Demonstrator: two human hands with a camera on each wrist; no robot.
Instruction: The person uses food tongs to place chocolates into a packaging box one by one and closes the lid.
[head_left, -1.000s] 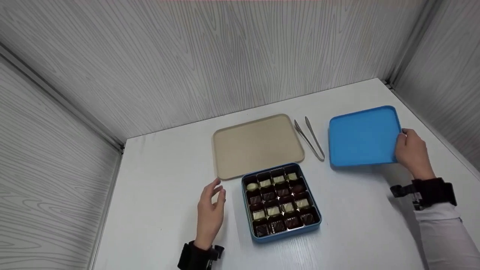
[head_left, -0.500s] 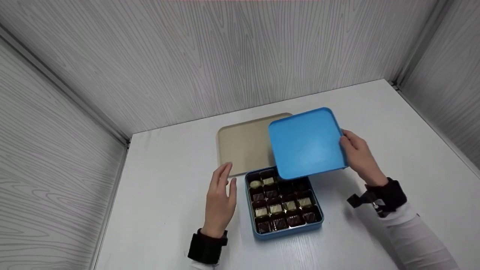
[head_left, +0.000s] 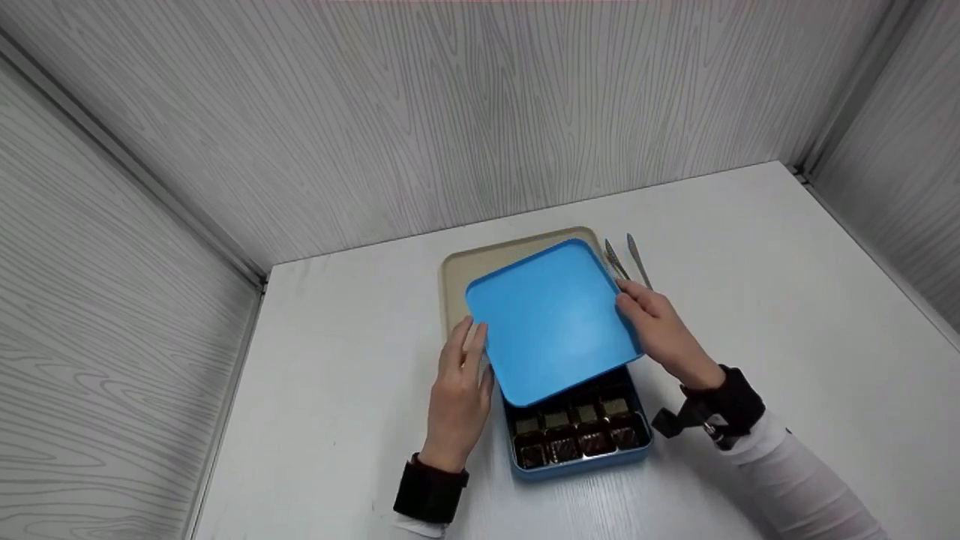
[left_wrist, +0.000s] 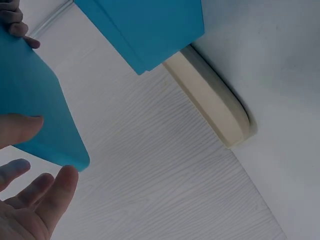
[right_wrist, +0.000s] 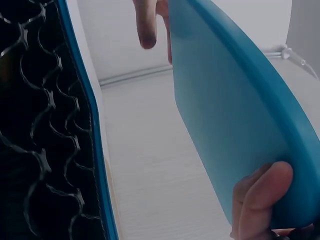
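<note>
A blue lid (head_left: 551,319) hangs tilted over the far part of an open blue box of chocolates (head_left: 577,439); only the near rows of chocolates show. My right hand (head_left: 639,304) grips the lid's right edge, and in the right wrist view its thumb (right_wrist: 260,195) is curled over the rim of the lid (right_wrist: 225,110). My left hand (head_left: 469,345) lies beside the lid's left edge with straight fingers touching it. In the left wrist view the lid's corner (left_wrist: 70,155) sits just above those fingers (left_wrist: 55,190).
A beige tray (head_left: 454,281) lies behind the box, mostly hidden by the lid. Metal tongs (head_left: 634,259) lie to its right, just beyond my right hand. Grey wood-grain walls close in the white table (head_left: 787,300) at the back and on both sides.
My right hand has carried the lid from the right side of the table leftward over the box. My left hand has moved forward to meet the lid's left edge.
</note>
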